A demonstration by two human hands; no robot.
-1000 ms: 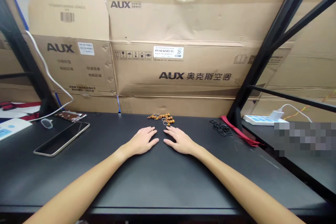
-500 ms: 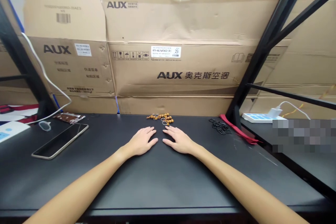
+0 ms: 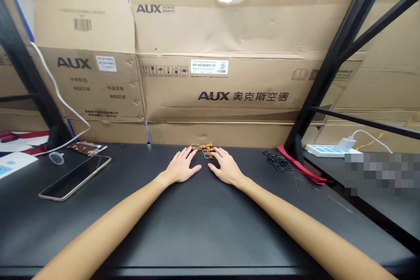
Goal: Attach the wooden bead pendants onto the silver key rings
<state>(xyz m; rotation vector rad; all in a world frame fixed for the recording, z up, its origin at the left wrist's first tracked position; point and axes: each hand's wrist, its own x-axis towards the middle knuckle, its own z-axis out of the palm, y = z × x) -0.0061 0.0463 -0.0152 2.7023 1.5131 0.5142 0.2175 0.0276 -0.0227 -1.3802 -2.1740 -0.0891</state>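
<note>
Left hand and right hand had slid forward along the black bench, both open and palms down, fingertips now at either side of the amber bead strand with metal rings, ungripped. Black rings lay right; AUX cartons stood behind.

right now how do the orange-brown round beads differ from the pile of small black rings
The orange-brown beads are solid, round and warm-coloured, with small metal rings among them, while the small black rings are dark, open loops. The beads sit between the fingertips of the left hand and right hand, while the rings lie farther right, beyond the right hand. Both are small, loose pieces lying in a cluster on the black tabletop.
</note>
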